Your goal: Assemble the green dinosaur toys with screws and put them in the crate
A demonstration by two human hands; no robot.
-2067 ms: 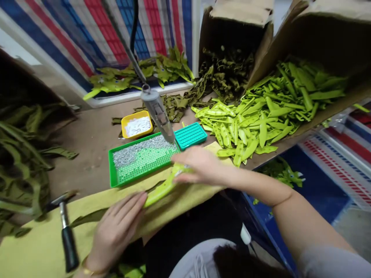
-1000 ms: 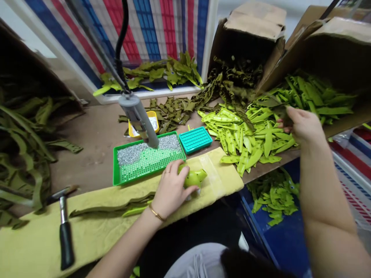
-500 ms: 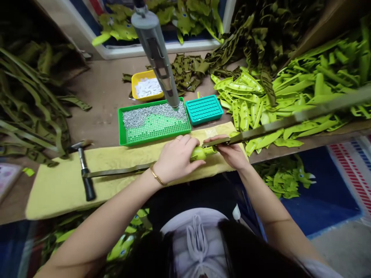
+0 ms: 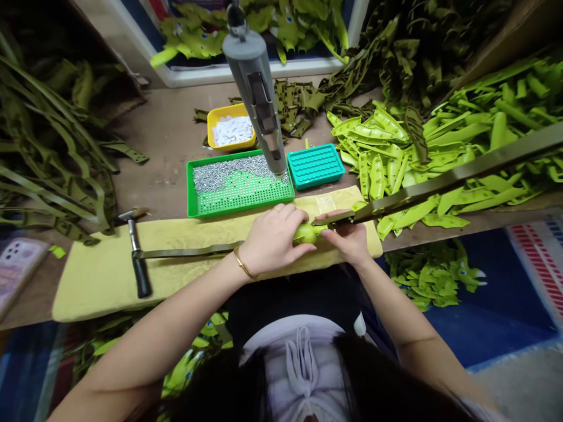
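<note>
Jutting from under the left fingers [image 4: 296, 218]: lime-green piece [image 4: 305, 234]

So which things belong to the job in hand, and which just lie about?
Likely the job's: lime-green piece in left hand; olive strip in right hand; metal bits in green tray; hanging grey tool; hammer.

Apparently lying about: smartphone; lime-green scrap.

A slim gold bracelet [image 4: 243, 264] circles the left wrist [image 4: 258, 258], a thin gold ring [image 4: 276, 209] one of the left fingers [image 4: 294, 217]. The pale lavender-grey top [image 4: 281, 375] has gathered folds and a looped tie [image 4: 303, 357] in front; black clothing [image 4: 281, 298] covers the lap.
</note>
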